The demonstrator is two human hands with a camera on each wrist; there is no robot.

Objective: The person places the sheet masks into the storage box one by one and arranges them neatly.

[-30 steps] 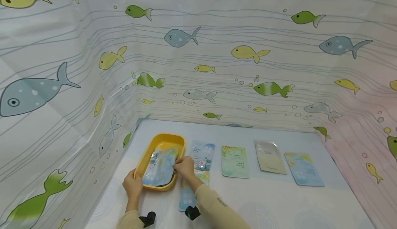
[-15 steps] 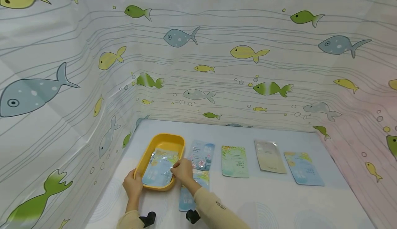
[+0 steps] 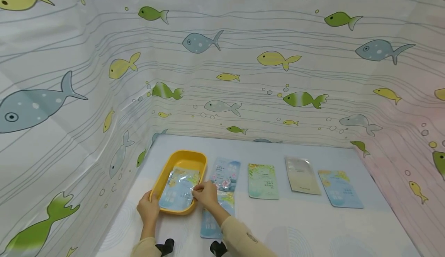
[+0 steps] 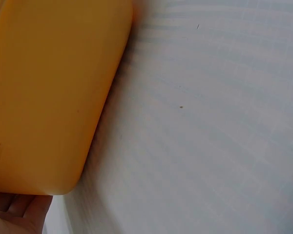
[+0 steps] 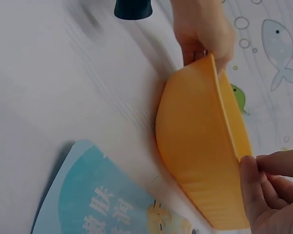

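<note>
Okay, biggest first: we have fish-print sheeting [image 3: 250,91] round the back and both sides, then a pale table [image 3: 264,226]. Yellow tray [image 3: 186,159] sits on the table's left part. Five packets lie outside it: blue one [image 3: 340,189] far right, silver one [image 3: 302,176] next to it, green one [image 3: 263,181] mid-table, pink-flowered one [image 3: 226,174] just beside the tray, and a lower blue one [image 3: 210,224] partly hidden by the right forearm. Inside packet [image 3: 178,191], blue with yellow flowers, lies in the tray's near half under shiny film. Left hand [image 3: 148,207] grips the tray's near-left rim. Right hand [image 3: 206,193] looks to us pinched on the inside packet's right edge, thumb against forefinger, right by the tray rim; its wrist view hides that packet. Smallest: two black pieces [image 3: 165,247], one near each wrist.
</note>
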